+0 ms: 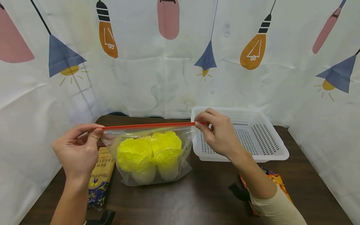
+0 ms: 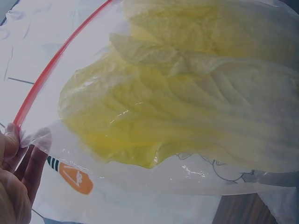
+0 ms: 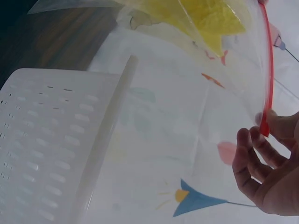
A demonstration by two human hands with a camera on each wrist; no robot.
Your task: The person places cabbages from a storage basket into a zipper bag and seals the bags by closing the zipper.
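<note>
A clear zip bag (image 1: 184, 150) with a red zip strip (image 1: 149, 126) hangs between both hands, its top edge stretched nearly level. Inside stand two yellow-green cabbage pieces (image 1: 135, 154) with pale lower ends. My left hand (image 1: 80, 150) pinches the bag's left top corner between thumb and fingers; the left wrist view shows this hand (image 2: 16, 172) at the end of the red strip. At the opposite corner my right hand (image 1: 217, 132) pinches the strip's end. In the right wrist view, thumb and fingertips of that hand (image 3: 268, 168) meet at the strip's tip.
A white perforated plastic basket (image 1: 268, 137) stands behind the right hand. A yellow and blue spaghetti packet (image 1: 102, 175) lies beside the left forearm. Partly under the right forearm is an orange packet (image 1: 277, 181). A patterned white curtain (image 1: 168, 78) surrounds the dark wooden table (image 1: 180, 203).
</note>
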